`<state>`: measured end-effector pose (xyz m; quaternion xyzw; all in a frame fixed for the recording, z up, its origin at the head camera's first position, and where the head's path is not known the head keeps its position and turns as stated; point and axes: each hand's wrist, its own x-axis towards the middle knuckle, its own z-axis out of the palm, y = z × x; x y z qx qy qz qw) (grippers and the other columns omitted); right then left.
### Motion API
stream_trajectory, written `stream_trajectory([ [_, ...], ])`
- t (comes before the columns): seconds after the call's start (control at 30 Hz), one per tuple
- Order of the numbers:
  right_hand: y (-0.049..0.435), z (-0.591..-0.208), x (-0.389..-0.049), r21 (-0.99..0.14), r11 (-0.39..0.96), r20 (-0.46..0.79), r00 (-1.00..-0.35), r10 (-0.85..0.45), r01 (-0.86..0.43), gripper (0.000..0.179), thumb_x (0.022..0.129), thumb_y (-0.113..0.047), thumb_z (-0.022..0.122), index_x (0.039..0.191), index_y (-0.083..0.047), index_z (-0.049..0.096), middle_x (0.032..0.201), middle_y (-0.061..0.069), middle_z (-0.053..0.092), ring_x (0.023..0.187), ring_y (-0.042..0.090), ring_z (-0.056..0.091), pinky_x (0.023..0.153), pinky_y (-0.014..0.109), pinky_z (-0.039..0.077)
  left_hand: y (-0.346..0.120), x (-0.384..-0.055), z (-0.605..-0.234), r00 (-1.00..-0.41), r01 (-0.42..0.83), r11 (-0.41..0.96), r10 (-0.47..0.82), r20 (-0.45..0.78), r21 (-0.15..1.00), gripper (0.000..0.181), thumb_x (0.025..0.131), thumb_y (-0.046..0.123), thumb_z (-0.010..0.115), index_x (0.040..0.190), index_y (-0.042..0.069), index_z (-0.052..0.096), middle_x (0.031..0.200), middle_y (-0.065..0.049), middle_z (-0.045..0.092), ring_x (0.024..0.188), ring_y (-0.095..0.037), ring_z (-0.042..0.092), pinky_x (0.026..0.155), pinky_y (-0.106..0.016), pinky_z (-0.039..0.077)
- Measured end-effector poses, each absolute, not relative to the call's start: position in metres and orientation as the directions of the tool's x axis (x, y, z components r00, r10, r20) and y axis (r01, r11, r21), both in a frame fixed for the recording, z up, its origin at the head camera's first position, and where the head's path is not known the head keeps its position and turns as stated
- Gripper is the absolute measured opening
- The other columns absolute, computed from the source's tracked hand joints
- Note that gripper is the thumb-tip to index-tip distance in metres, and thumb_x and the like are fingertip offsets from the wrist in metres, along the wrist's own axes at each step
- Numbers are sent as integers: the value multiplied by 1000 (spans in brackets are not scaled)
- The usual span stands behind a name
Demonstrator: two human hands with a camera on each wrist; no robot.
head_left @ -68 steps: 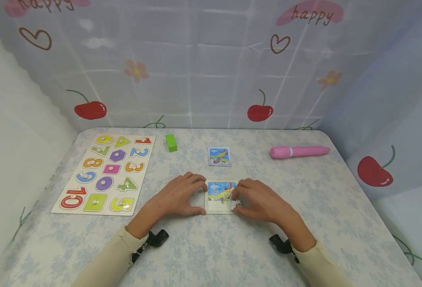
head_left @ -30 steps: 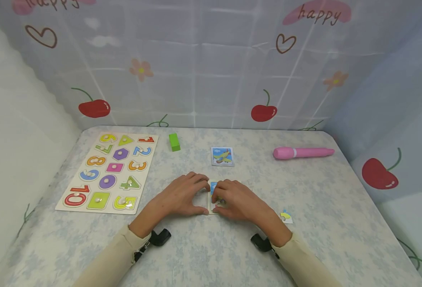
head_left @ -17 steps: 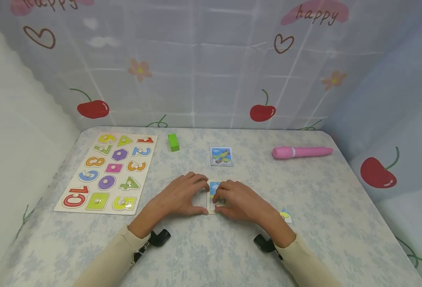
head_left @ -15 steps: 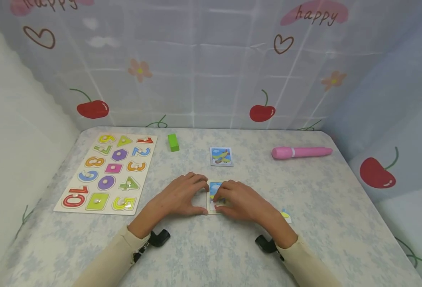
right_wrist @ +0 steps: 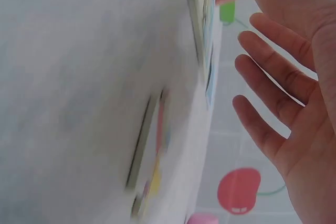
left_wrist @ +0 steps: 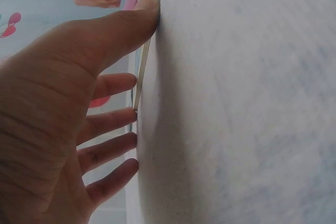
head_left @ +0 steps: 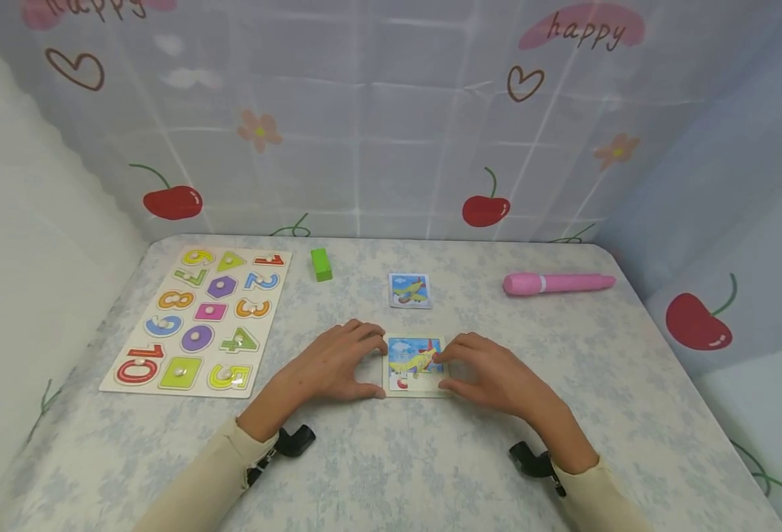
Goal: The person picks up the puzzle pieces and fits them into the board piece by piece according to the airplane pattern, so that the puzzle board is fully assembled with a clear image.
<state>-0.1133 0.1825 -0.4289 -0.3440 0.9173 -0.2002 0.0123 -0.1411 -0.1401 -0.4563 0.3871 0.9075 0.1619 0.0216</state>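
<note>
A small jigsaw board (head_left: 417,394) lies flat on the table in the head view, showing a yellow airplane in blue sky. A piece sits in its lower left corner; the lower right is bare cream. My left hand (head_left: 338,366) touches the board's left edge with thumb and extended fingertips. At the right edge is my right hand (head_left: 491,373), fingers loosely bent and spread; the right wrist view shows nothing between them. A loose jigsaw piece (right_wrist: 152,148) lies on the table in that view, hidden under the right forearm in the head view.
Behind the board lies a matching airplane picture card (head_left: 409,291). A number and shape peg puzzle (head_left: 258,378) occupies the left side, with a green block (head_left: 321,264) beside its far end. A pink pen-shaped toy (head_left: 557,284) rests at the back right.
My right hand has put a piece into the board's lower left corner, then drawn back to the right edge. The loose piece has passed behind the forearm. The left hand has stayed.
</note>
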Motion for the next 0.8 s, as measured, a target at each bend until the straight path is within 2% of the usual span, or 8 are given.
stream_trajectory([
  [0.37,214,-431,-102,-385,737,95,-818,-567,-555,38,89,-30,91,123,-19,78,121,-7,69,116,14,64,98,43,57,-140,-141,-457,-700,695,652,710,79,304,62,88,62,83,131,20,67,152,-3,57,136,-25,53,104,-47,50],
  [0.8,245,-438,-87,-410,784,69,-873,-482,-465,41,88,-29,92,125,-19,77,121,-8,68,111,16,66,92,43,59,-140,-141,-457,-697,700,646,711,92,305,62,87,61,84,130,19,67,152,-4,58,134,-26,54,102,-48,51],
])
